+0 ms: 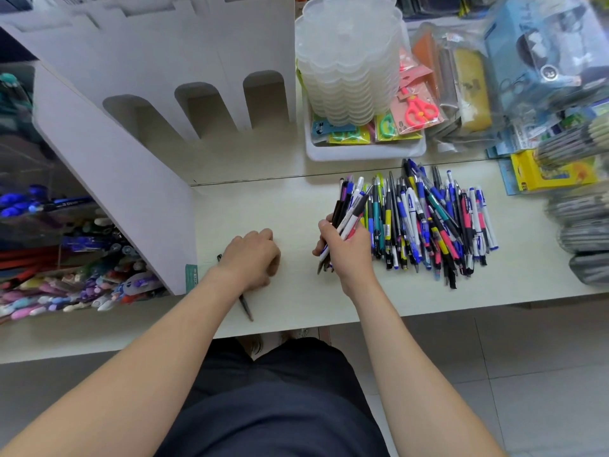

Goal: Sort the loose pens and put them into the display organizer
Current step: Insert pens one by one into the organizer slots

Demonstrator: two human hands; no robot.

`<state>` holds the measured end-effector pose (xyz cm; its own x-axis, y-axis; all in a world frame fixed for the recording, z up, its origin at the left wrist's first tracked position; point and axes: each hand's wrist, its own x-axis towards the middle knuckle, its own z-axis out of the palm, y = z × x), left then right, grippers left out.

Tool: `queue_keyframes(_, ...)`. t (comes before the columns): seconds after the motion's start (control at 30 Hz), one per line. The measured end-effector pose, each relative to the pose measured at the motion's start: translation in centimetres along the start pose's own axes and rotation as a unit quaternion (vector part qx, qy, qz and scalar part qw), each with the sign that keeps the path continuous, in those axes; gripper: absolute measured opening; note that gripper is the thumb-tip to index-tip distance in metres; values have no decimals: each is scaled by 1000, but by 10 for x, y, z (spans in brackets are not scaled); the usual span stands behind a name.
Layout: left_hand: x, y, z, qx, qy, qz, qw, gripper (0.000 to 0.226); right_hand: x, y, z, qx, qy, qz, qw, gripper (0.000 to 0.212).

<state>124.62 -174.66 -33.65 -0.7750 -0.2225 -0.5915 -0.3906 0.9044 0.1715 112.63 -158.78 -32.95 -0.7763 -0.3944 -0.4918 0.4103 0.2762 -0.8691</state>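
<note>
In the head view, a bundle of pens (351,209) is gripped in the right hand (349,255), the fingers wrapped closely round the barrels, just beside the left edge of the pile of loose pens (428,225) that is spread on the pale table (263,206). The left hand (252,258) is laid on the table with its fingers curled under and a dark pen (246,306) is seen lying beneath its wrist, but whether anything is pinched in those fingers cannot be told. The white cardboard display organizer (158,103), cut with arched slots, is stood at the back left of the table, well apart from the pile.
</note>
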Motion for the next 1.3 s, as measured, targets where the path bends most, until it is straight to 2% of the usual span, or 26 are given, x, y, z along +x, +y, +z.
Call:
queue_keyframes(0.07, -1, -3, 0, -15, 12, -9, 1000, 18, -1, 1, -1, 10, 1, 5, 1000, 10)
queue_keyframes(0.23, -21, -16, -1, 55, -71, -5, 996, 55, -7, 6, -2, 3, -4, 11, 1000, 6)
queue_keyframes(0.33, -31, -21, 4, 116, -76, 19, 990, 70, -14, 6, 3, 10, -11, 20, 1000, 3)
queue_keyframes(0.4, -32, -22, 8, 130, -57, 36, 989, 65, -18, 4, 9, 17, -18, 26, 999, 3)
queue_keyframes(0.53, -26, -20, 2, 127, -41, 63, 989, 30, -23, 1, 17, 17, -29, 53, 998, 2)
queue_keyframes(0.63, -19, -18, 5, 128, -12, 68, 989, 21, -25, -1, 17, 28, -40, 72, 996, 4)
queue_keyframes(0.7, -18, -16, 9, 37, 12, 27, 999, 17, -27, -3, 16, 12, -37, 62, 997, 5)
queue_keyframes(0.77, -17, -12, 8, -138, 40, -35, 989, 13, -29, -4, 13, -17, -12, 48, 999, 8)
queue_keyframes(0.8, -18, -7, 5, -242, 51, -60, 967, 12, -30, -4, 12, -33, 1, 44, 999, 8)
queue_keyframes(0.87, -24, 8, -8, -443, 59, -75, 892, 15, -34, -7, 11, -57, 15, 40, 997, 7)
queue_keyframes(0.93, -31, 26, -24, -564, 72, -59, 821, 21, -39, -13, 14, -75, 13, 35, 997, 8)
queue_keyframes(1.03, -39, 45, -42, -611, 143, -60, 776, 16, -48, -27, 19, -86, -12, 23, 996, 14)
queue_keyframes(1.1, -44, 49, -52, -623, 161, -69, 762, 15, -53, -38, 22, -1, -64, 54, 996, 15)
queue_keyframes(1.13, -47, 50, -57, -628, 159, -69, 759, 23, -55, -42, 22, 36, -92, 66, 993, 17)
queue_keyframes(1.2, -52, 51, -69, -613, 156, -78, 771, 37, -56, -51, 19, 4, -122, 53, 991, 17)
queue_keyframes(1.27, -55, 52, -83, -564, 168, -94, 803, 37, -56, -58, 14, -56, -133, 18, 989, 13)
queue_keyframes(1.3, -57, 53, -87, -559, 172, -95, 806, 34, -57, -62, 15, -68, -136, 1, 988, 12)
